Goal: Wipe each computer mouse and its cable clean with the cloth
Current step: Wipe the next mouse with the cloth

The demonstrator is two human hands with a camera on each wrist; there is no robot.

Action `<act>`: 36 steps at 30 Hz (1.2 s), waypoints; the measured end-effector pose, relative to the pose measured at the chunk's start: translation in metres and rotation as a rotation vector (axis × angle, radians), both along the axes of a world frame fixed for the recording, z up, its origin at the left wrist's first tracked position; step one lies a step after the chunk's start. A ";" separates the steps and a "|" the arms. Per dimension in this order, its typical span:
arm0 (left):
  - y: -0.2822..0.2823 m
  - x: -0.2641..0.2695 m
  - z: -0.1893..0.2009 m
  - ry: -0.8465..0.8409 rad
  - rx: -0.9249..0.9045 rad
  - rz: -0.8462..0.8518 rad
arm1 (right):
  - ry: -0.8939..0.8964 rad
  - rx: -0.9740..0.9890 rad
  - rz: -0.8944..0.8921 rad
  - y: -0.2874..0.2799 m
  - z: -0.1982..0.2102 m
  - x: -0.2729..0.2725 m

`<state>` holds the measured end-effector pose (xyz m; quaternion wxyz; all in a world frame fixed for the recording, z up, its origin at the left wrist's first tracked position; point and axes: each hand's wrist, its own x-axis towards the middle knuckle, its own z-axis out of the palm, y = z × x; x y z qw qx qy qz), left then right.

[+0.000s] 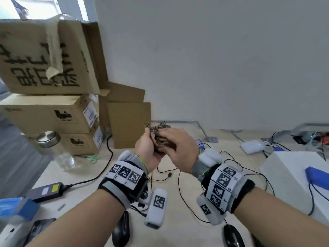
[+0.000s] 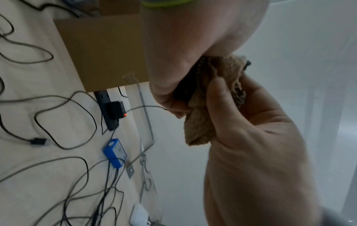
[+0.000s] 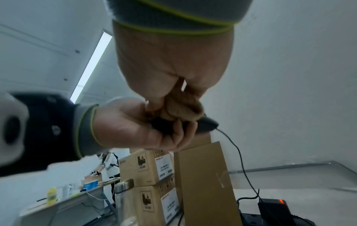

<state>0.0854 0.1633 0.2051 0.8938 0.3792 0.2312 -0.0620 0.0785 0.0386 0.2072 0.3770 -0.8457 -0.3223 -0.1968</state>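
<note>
Your fingers (image 3: 179, 134) of the left hand (image 1: 147, 150) curl around a black mouse (image 3: 206, 124), held above the table (image 1: 187, 202); your right hand (image 1: 178, 145) pinches the brown cloth (image 2: 201, 122) on it. Its cable (image 3: 239, 154) hangs down. Two other mice (image 1: 121, 229) lie near you.

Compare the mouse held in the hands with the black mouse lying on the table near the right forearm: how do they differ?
The held mouse is raised above the table, gripped by the left hand; the table mouse lies flat, untouched. The right hand presses the cloth over the held mouse; the table mouse is uncovered. Both are dark and corded.
</note>
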 end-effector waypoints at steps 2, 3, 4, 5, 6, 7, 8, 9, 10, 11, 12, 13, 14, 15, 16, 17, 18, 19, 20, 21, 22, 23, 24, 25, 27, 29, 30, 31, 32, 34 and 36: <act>-0.004 -0.003 0.008 -0.038 0.007 -0.036 | -0.059 -0.001 -0.027 0.002 0.002 0.008; -0.006 -0.004 0.011 -0.065 0.018 -0.060 | -0.048 0.010 -0.076 0.000 0.003 0.015; -0.006 -0.005 0.015 -0.083 0.049 -0.078 | -0.006 0.036 -0.156 -0.003 0.007 0.023; -0.005 -0.006 0.019 -0.093 0.090 -0.092 | 0.070 0.064 -0.252 -0.008 0.012 0.031; -0.005 -0.006 0.021 -0.104 0.124 -0.116 | 0.160 0.076 -0.346 -0.012 0.014 0.037; -0.005 -0.006 0.023 -0.113 0.138 -0.137 | 0.223 0.065 -0.410 -0.013 0.015 0.042; -0.003 -0.006 0.025 -0.112 0.136 -0.144 | 0.243 0.040 -0.433 -0.010 0.015 0.043; -0.002 -0.006 0.027 -0.104 0.119 -0.132 | 0.221 0.018 -0.420 -0.005 0.015 0.040; -0.001 -0.005 0.027 -0.099 0.091 -0.111 | 0.153 0.013 -0.378 0.004 0.014 0.034; 0.000 -0.006 0.028 -0.094 0.060 -0.098 | 0.066 0.025 -0.302 0.014 0.012 0.024; 0.002 -0.005 0.027 -0.091 0.034 -0.090 | -0.012 0.037 -0.216 0.022 0.010 0.014; 0.003 -0.005 0.026 -0.090 0.015 -0.080 | -0.070 0.042 -0.146 0.026 0.008 0.007; 0.004 -0.004 0.024 -0.094 -0.009 -0.071 | -0.101 0.041 -0.113 0.024 0.008 0.006; 0.006 -0.005 0.024 -0.097 -0.013 -0.072 | -0.100 0.046 -0.126 0.019 0.009 0.011; 0.008 -0.004 0.022 -0.106 0.004 -0.087 | -0.060 0.063 -0.182 0.012 0.009 0.019; 0.010 -0.005 0.022 -0.110 0.053 -0.107 | 0.023 0.077 -0.264 0.004 0.010 0.028; 0.012 -0.005 0.022 -0.119 0.089 -0.135 | 0.130 0.083 -0.350 -0.004 0.012 0.038; 0.013 -0.006 0.023 -0.128 0.113 -0.161 | 0.214 0.092 -0.414 -0.009 0.013 0.045; 0.015 -0.006 0.023 -0.137 0.127 -0.178 | 0.252 0.113 -0.440 -0.010 0.014 0.048; 0.016 -0.005 0.024 -0.143 0.134 -0.181 | 0.255 0.136 -0.435 -0.008 0.015 0.047; 0.016 -0.003 0.024 -0.148 0.134 -0.174 | 0.227 0.148 -0.418 -0.004 0.016 0.043; 0.015 -0.001 0.025 -0.145 0.126 -0.162 | 0.180 0.150 -0.401 0.001 0.016 0.036; 0.015 0.001 0.026 -0.139 0.109 -0.148 | 0.119 0.146 -0.368 0.006 0.015 0.028; 0.014 0.002 0.027 -0.137 0.083 -0.133 | 0.065 0.142 -0.316 0.013 0.014 0.018; 0.014 0.004 0.025 -0.142 0.027 -0.105 | -0.023 0.100 -0.151 0.023 0.008 0.002; 0.016 0.005 0.024 -0.146 0.025 -0.111 | -0.093 0.053 -0.025 0.021 0.005 0.001; 0.017 0.005 0.023 -0.149 0.036 -0.125 | -0.091 0.040 -0.031 0.016 0.007 0.004; 0.017 0.005 0.023 -0.152 0.050 -0.140 | -0.078 0.040 -0.064 0.009 0.008 0.010; 0.017 0.004 0.023 -0.153 0.066 -0.147 | -0.055 0.048 -0.123 0.003 0.013 0.014; 0.019 0.003 0.025 -0.147 0.089 -0.149 | 0.097 0.115 -0.270 -0.007 0.019 0.024; 0.019 0.001 0.027 -0.161 0.093 -0.161 | 0.294 0.213 -0.397 -0.010 0.024 0.029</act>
